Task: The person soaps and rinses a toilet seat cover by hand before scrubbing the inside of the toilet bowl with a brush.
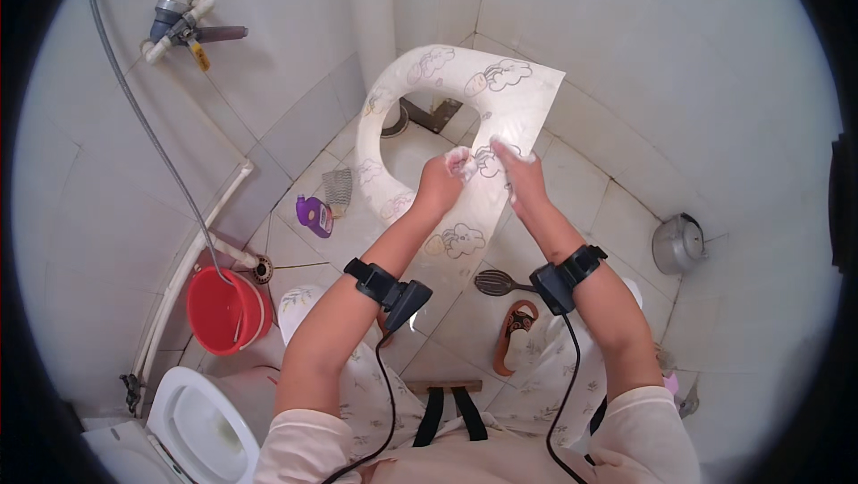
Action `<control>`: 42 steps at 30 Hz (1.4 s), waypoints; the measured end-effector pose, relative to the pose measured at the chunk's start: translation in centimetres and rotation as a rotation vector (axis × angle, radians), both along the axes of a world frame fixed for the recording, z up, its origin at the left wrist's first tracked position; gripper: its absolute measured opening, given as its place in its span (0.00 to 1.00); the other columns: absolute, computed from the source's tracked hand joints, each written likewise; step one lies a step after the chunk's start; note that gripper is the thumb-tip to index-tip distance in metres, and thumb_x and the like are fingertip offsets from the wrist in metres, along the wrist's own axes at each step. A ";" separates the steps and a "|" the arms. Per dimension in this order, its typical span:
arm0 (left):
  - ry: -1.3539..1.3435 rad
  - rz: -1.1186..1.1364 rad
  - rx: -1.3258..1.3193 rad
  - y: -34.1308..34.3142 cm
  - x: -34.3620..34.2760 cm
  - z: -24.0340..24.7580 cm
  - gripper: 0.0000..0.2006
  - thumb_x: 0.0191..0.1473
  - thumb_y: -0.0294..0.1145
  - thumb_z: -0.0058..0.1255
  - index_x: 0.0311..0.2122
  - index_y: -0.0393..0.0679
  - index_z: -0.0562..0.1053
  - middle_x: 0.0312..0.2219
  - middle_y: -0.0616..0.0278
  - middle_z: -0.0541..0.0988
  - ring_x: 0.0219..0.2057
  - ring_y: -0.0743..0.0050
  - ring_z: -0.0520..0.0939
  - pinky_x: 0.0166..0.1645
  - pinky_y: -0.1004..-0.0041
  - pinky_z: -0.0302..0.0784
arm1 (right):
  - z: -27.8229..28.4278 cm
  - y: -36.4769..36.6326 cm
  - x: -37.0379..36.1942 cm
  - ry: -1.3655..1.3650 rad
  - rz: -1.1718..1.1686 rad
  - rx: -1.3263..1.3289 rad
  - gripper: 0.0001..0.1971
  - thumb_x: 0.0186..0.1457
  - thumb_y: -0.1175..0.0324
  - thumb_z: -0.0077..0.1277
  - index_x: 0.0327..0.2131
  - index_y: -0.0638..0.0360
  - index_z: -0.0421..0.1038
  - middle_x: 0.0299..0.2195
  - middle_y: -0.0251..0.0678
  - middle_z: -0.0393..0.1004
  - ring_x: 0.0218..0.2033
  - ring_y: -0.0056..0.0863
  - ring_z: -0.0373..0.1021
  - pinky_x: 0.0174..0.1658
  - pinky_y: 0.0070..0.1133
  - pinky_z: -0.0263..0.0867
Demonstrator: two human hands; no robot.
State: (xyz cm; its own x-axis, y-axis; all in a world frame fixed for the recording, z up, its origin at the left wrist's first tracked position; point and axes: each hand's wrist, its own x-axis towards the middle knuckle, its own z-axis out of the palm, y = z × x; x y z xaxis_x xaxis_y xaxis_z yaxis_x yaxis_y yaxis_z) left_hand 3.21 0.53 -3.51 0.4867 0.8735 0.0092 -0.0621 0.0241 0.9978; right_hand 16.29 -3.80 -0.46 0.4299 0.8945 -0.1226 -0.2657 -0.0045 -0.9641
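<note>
In the head view, a white patterned toilet seat ring [393,140] stood tilted at the frame's centre, its long axis running from the upper centre down toward the lower middle, directly ahead of both hands. The left hand [440,182] was closed around a soapy white wad [460,160] pressed on the ring's right limb. The right hand [521,173] lay just beside it, fingers curled over the same limb's outer edge. A red bucket [223,310] sat at lower left, a purple bottle [315,215] left of centre.
</note>
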 end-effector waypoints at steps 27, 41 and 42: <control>0.281 -0.081 0.216 -2.3 -0.4 -2.5 0.15 0.41 0.29 0.53 0.35 0.33 0.70 0.25 0.63 0.76 0.27 0.77 0.74 0.35 0.76 0.69 | -0.6 -0.8 0.0 -0.010 -0.008 0.083 0.13 0.47 0.69 0.51 0.36 0.66 0.67 0.30 0.33 0.71 0.28 0.18 0.67 0.31 0.16 0.63; 0.183 0.037 0.028 -2.0 0.8 -0.2 0.12 0.42 0.30 0.54 0.33 0.36 0.71 0.24 0.66 0.75 0.25 0.82 0.72 0.31 0.78 0.68 | -0.8 -0.7 0.5 0.005 -0.058 0.104 0.13 0.46 0.70 0.52 0.36 0.66 0.67 0.31 0.34 0.71 0.31 0.21 0.68 0.35 0.17 0.63; 0.206 -0.024 0.089 -1.6 0.2 -2.5 0.12 0.42 0.30 0.54 0.33 0.36 0.71 0.24 0.66 0.75 0.26 0.82 0.73 0.31 0.78 0.68 | 0.4 -0.8 0.1 0.035 -0.036 0.062 0.15 0.47 0.69 0.51 0.38 0.66 0.65 0.33 0.35 0.71 0.33 0.22 0.68 0.36 0.18 0.64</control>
